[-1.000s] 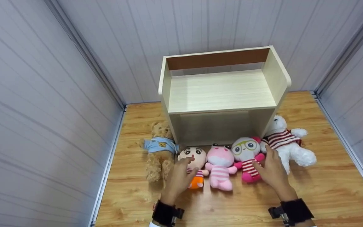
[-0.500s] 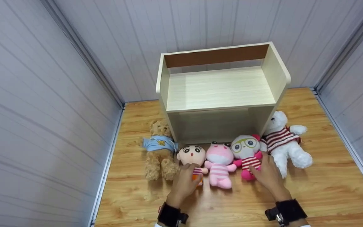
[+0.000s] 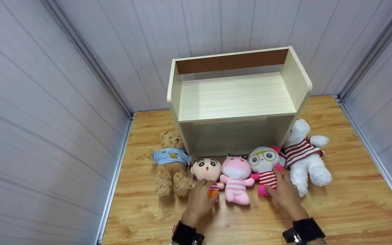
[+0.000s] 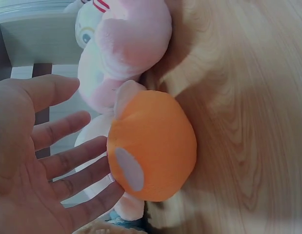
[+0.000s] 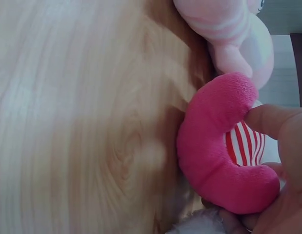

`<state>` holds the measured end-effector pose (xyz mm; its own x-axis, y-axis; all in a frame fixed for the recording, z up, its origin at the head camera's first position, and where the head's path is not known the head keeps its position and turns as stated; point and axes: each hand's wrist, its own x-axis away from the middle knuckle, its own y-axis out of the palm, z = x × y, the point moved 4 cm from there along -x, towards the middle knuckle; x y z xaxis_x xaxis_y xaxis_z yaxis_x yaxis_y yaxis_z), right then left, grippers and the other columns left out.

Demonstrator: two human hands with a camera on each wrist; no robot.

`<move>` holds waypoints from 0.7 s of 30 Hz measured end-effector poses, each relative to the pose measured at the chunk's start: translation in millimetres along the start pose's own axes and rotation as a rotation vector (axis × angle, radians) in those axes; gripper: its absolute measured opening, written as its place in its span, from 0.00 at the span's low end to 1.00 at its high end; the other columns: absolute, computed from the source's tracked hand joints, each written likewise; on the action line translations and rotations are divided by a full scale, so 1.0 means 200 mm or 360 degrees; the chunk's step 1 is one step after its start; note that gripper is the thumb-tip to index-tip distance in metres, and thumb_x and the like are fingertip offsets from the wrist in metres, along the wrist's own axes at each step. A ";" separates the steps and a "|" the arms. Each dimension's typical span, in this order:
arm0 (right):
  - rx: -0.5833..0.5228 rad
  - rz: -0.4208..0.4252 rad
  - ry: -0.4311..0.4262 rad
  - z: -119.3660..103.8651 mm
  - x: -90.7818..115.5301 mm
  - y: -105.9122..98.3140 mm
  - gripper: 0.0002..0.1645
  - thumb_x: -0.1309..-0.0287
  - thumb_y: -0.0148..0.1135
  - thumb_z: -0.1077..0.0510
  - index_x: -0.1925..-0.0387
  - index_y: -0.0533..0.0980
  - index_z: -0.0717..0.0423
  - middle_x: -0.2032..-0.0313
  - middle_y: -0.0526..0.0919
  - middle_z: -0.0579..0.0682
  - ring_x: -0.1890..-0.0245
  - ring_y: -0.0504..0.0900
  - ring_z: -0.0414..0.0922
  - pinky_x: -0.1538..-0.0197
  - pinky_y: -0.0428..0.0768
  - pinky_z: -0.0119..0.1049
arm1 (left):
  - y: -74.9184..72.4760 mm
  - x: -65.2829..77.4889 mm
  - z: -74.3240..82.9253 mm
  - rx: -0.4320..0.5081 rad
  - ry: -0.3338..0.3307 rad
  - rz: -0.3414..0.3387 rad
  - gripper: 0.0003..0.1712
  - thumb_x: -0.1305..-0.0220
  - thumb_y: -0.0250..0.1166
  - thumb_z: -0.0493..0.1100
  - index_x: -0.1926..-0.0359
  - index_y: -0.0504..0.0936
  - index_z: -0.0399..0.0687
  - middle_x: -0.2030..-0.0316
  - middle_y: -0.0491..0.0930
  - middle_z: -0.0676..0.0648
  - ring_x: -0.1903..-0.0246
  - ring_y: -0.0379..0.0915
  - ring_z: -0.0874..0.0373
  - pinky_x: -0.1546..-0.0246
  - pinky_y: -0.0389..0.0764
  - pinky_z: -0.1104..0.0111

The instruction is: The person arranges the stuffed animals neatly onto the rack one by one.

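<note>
A boy doll (image 3: 208,169) with orange shorts (image 4: 153,146) sits before the shelf unit. My left hand (image 3: 200,199) is over its body in the head view; in the left wrist view the fingers (image 4: 75,157) are spread and nearly straight, their tips right at the shorts. My right hand (image 3: 286,191) grips a panda plush (image 3: 264,160) with green glasses, striped shirt and pink legs (image 5: 204,151). The thumb lies on its front, and fingers curl round its side, partly hidden. Between the two sits a pink striped frog plush (image 3: 237,172), touched by neither hand.
A pale wooden shelf unit (image 3: 237,97) with two levels stands behind the toys. A brown teddy bear (image 3: 171,170) in a blue shirt leans at its left, a white bear (image 3: 306,156) in a striped sweater at its right. Panel walls (image 3: 46,119) enclose the wooden floor (image 3: 141,217).
Both hands have come down lower, the left from the doll's face to its body, the right from beside the panda plush to a grip on it. The white bear has tilted slightly.
</note>
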<state>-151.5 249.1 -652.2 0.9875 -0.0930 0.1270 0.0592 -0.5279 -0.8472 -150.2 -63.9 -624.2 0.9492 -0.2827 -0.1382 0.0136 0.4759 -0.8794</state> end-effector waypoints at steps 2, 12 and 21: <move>0.0019 0.0012 -0.0005 0.00 0.00 0.01 0.50 0.38 0.68 0.49 0.23 0.54 0.58 0.34 0.65 0.76 0.44 0.75 0.75 0.45 0.72 0.67 | 0.00 0.00 0.00 0.0003 0.0008 0.0024 0.18 0.41 0.72 0.49 0.52 0.85 0.49 0.59 0.81 0.48 0.58 0.77 0.51 0.61 0.80 0.59; 0.0065 0.0131 -0.0069 0.02 0.01 0.02 0.47 0.38 0.69 0.53 0.24 0.58 0.57 0.36 0.71 0.76 0.49 0.78 0.73 0.51 0.75 0.67 | 0.03 0.02 0.01 -0.0017 0.0046 0.0117 0.17 0.43 0.73 0.46 0.53 0.84 0.49 0.58 0.81 0.49 0.57 0.78 0.50 0.60 0.81 0.59; 0.0104 0.0066 -0.0008 0.01 0.01 0.05 0.47 0.35 0.67 0.54 0.23 0.55 0.57 0.31 0.66 0.74 0.51 0.79 0.72 0.51 0.75 0.67 | 0.05 0.02 0.01 -0.0060 0.0014 0.0119 0.18 0.42 0.73 0.46 0.52 0.85 0.49 0.56 0.80 0.49 0.55 0.78 0.51 0.61 0.82 0.58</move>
<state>-149.2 245.9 -662.6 0.9900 -0.1097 0.0886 0.0273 -0.4675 -0.8836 -145.1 -59.1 -632.1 0.9444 -0.2548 -0.2079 -0.0692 0.4641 -0.8831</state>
